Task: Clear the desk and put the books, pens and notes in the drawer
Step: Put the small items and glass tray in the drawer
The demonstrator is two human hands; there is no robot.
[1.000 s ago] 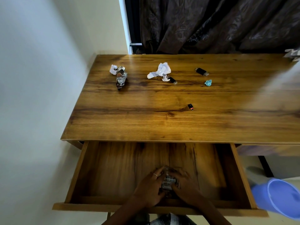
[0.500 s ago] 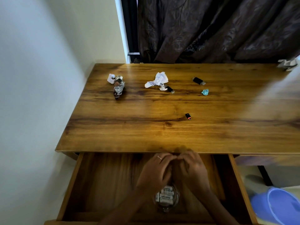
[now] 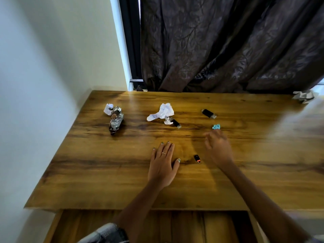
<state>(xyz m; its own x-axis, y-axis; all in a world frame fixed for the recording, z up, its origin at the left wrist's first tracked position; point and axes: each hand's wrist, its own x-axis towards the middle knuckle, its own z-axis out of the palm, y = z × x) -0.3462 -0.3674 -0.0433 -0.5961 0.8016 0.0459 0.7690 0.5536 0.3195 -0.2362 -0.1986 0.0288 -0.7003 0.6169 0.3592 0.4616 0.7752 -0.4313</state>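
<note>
My left hand (image 3: 163, 160) lies flat on the wooden desk (image 3: 105, 172), fingers straight. My right hand (image 3: 218, 148) hovers blurred over the desk with loose fingers, holding nothing, its fingertips close to a small blue crumpled scrap (image 3: 216, 126). Between the hands lies a small black stick with a red end (image 3: 197, 158). Farther back are a crumpled white paper (image 3: 162, 112), a black USB stick (image 3: 175, 123) beside it, and another black USB stick (image 3: 208, 113). The open drawer (image 3: 175, 225) shows below the desk's front edge, under my forearms.
A foil wrapper with a small white paper ball (image 3: 114, 118) lies at the back left. Another crumpled paper (image 3: 303, 96) sits at the far right corner. A white wall (image 3: 43, 85) bounds the left side, and a dark curtain (image 3: 228, 44) hangs behind.
Both hands left the drawer and the small container in it and came up over the desk. The left one now lies flat; the right one moved toward the blue scrap.
</note>
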